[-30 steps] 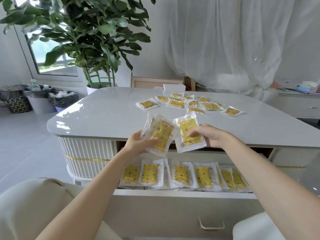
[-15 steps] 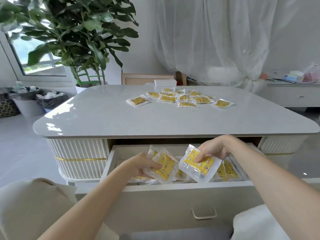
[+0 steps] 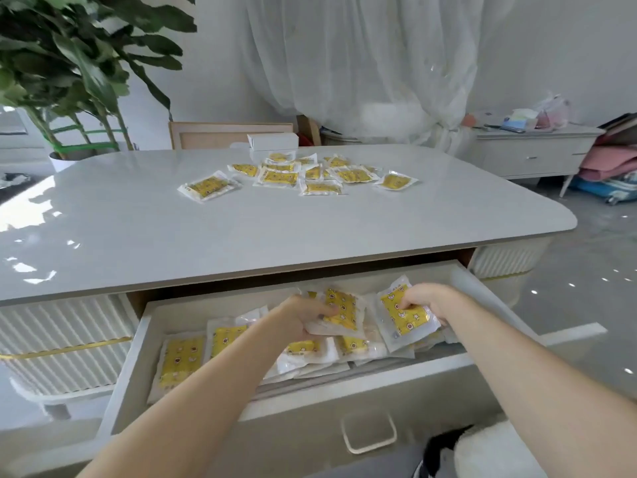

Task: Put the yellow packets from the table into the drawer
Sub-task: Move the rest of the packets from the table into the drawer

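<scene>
Drawer (image 3: pixel 132 357) lined with yellow packets (image 3: pixel 179 360); left grip (image 3: pixel 303 317) and right grip (image 3: pixel 424 300) each clutch more

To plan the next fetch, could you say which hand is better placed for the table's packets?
Likely right: the right hand pinches one packet in the drawer; the left hand grips a bunch.

1. Our bare forearms stretch forward and down, side by side.
2. Our left grip (image 3: pixel 303 319) curls round a packet (image 3: pixel 343 310), thumb on top.
3. Our right grip (image 3: pixel 427 301) pinches a second packet (image 3: pixel 401 319).
</scene>
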{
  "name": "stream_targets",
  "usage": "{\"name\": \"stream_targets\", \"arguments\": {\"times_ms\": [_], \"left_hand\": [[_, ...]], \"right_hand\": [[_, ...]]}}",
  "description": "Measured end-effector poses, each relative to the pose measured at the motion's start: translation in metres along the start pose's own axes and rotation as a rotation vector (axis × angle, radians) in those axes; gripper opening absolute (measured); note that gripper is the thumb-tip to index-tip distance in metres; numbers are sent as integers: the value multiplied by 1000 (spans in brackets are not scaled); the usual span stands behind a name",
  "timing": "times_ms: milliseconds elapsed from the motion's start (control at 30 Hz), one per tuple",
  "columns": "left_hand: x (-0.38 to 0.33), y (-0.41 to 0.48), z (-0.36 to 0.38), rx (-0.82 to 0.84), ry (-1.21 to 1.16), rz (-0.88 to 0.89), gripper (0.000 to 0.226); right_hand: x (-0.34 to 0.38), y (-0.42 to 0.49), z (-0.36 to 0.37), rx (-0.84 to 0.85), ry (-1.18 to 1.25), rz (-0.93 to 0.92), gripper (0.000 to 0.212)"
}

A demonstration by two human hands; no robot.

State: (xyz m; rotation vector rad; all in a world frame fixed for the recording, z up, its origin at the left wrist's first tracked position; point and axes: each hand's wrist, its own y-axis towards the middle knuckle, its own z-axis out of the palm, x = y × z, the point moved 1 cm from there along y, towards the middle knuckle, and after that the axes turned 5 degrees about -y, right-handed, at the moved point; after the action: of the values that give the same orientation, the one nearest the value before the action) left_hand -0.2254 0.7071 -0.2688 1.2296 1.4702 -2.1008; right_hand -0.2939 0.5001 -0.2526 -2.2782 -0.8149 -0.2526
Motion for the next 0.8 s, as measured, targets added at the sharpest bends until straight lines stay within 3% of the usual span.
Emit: {"name": "stream_targets", "arguments": {"times_ms": [67,167,400,533,633,767,800], "left_hand": [[0,10,17,51,-55,-59,42],[2,17,42,108,-116,-136,19],[7,35,84,33,-18,-104,11],[16,48,86,6,31,-65,45],[20,53,79,-8,36,-41,86],[19,44,68,26,-5,-59,94],[18,46,65,17,-28,-54,97]], "right_hand": [[-10,3,-5,-60,-37,2,40],[-26,6,-14,-177,-10,88,38],[-57,31,-31,-420,-6,144,40],[-53,32,-27,-582,-190,124,36],[-51,37,-21,-466,-119,8,38],[-34,27,-14,-292,223,-191,25],[-30,21,-11,-186,348,-205,24]]}}
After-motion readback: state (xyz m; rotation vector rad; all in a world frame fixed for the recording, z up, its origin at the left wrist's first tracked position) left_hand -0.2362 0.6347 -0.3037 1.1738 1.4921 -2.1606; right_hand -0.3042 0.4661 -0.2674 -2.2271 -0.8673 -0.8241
